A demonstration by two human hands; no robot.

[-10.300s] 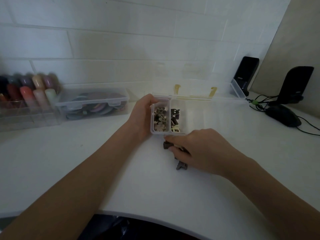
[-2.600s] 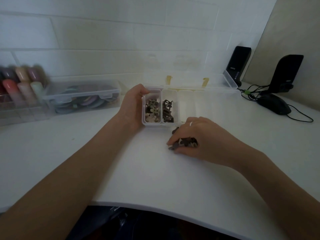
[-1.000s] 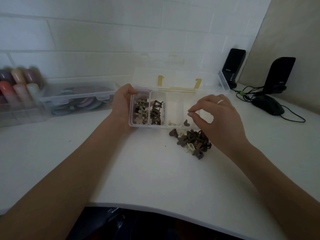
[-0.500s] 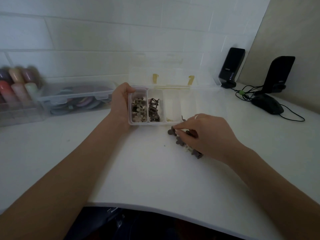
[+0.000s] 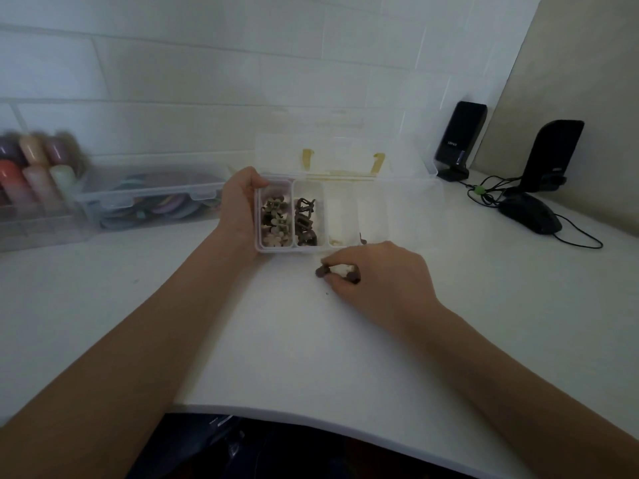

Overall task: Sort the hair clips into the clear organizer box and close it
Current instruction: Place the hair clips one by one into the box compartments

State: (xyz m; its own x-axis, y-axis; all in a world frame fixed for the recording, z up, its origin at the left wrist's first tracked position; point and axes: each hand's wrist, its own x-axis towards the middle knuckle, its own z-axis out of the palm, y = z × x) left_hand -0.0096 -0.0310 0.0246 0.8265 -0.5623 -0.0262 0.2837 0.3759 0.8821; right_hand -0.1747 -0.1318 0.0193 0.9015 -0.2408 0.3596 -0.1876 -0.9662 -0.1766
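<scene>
The clear organizer box (image 5: 408, 216) lies open on the white desk, its lid (image 5: 342, 157) leaning back against the wall. My left hand (image 5: 238, 210) grips the box's left end. Beige flower clips (image 5: 275, 221) fill the leftmost compartment and dark brown clips (image 5: 305, 221) the second. A few pale clips (image 5: 336, 242) lie in the third, and one dark clip (image 5: 363, 239) shows in the fourth. My right hand (image 5: 377, 276) sits over the loose pile of clips (image 5: 321, 271) in front of the box, fingertips pinching a pale clip (image 5: 340, 269). Most of the pile is hidden under this hand.
A closed clear case (image 5: 152, 198) of coloured items and a rack of coloured bottles (image 5: 31, 174) stand at the left. Two black speakers (image 5: 460, 140) (image 5: 553, 157), a black mouse (image 5: 530, 214) and cables (image 5: 484, 198) occupy the right. The desk's curved front edge (image 5: 311, 423) is near me.
My right hand came down from over the box onto the pile in front of it and closed its fingertips on a pale clip. My left hand keeps its hold on the box.
</scene>
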